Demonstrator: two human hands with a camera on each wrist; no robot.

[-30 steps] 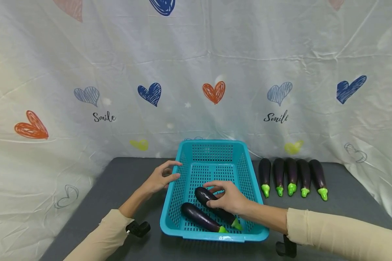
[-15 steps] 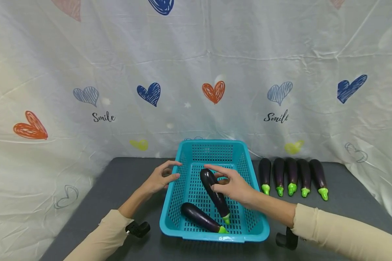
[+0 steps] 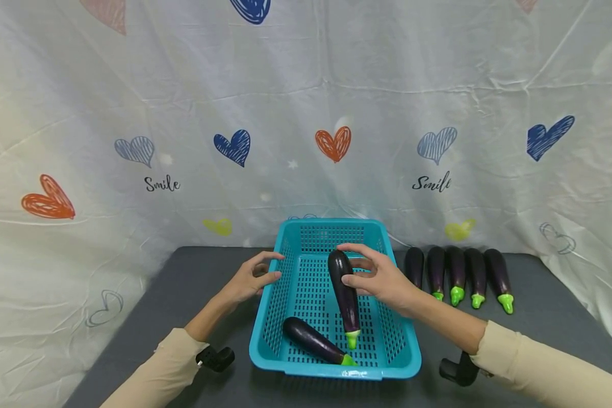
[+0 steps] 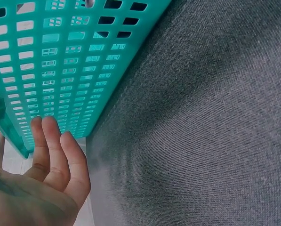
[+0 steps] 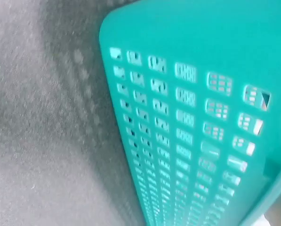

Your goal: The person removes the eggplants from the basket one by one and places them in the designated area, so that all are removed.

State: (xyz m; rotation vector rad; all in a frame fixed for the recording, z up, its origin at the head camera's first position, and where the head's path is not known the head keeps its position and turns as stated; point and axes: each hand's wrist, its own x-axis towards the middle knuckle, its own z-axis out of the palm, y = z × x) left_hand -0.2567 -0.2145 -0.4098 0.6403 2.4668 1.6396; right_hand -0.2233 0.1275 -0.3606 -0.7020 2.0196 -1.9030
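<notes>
My right hand point(image 3: 385, 280) pinches an eggplant point(image 3: 345, 303) between thumb and fingers, its green stem end pointing toward me. That eggplant is over the inside of a blue-green slotted plastic basket point(image 3: 334, 372). A second eggplant point(image 3: 311, 339) lies slanted on the basket floor near the front. On the basket's left side, my left hand point(image 3: 246, 281) grips the rim, thumb and forefinger over the top. Three of its fingers point(image 4: 56, 157) lie along the outer wall in the left wrist view. The right wrist view shows the basket's outer side wall point(image 5: 171, 136); the held eggplant is out of sight there.
Several more eggplants point(image 3: 456, 269) lie side by side right of the basket, stems toward me; my right forearm partly covers the nearest. Everything stands on a dark grey table point(image 3: 204, 272). Behind its back edge hangs a white curtain point(image 3: 285, 187) printed with hearts.
My right hand has lifted the eggplant from beside the other one and moved it back and to the right, turning it nearly straight. The left hand and the basket have stayed put.
</notes>
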